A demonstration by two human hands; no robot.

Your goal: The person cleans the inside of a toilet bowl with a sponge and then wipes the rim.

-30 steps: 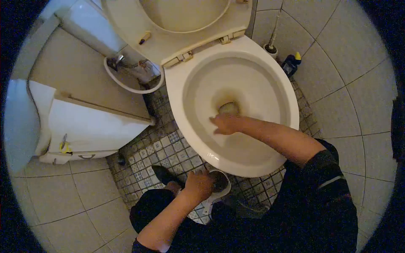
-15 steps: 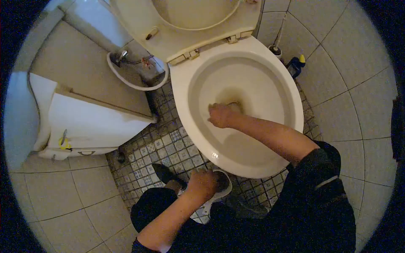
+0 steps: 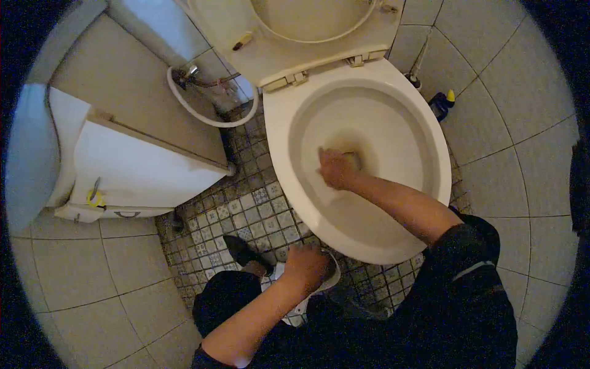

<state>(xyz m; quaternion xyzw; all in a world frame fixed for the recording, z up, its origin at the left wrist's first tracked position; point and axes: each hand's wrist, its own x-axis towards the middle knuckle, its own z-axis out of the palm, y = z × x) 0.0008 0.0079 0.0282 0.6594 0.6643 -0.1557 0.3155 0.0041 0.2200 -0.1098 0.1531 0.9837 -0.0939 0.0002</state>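
Note:
My right hand (image 3: 337, 169) reaches into the toilet bowl (image 3: 295, 203), near the drain hole. Its fingers are curled, and something small at the drain side of them is too blurred to name. Brownish stain surrounds the drain. Low in front of the bowl, my left hand (image 3: 305, 268) is closed at the side of a white-rimmed round container (image 3: 334, 277). The hand covers much of that container, so its full shape is hidden. Behind the bowl, the toilet seat and lid (image 3: 289, 52) are raised.
A white cabinet (image 3: 144, 163) stands at the left, with a looped white hose (image 3: 212, 122) by a wall valve. A dark blue bottle with a yellow cap (image 3: 441, 106) and a brush-like item (image 3: 413, 79) stand right of the toilet. Patterned tiles (image 3: 246, 209) cover the floor.
The whole view has shifted, so the toilet and both hands appear slightly further right. My right hand remains low in the bowl, and my left hand stays at the container.

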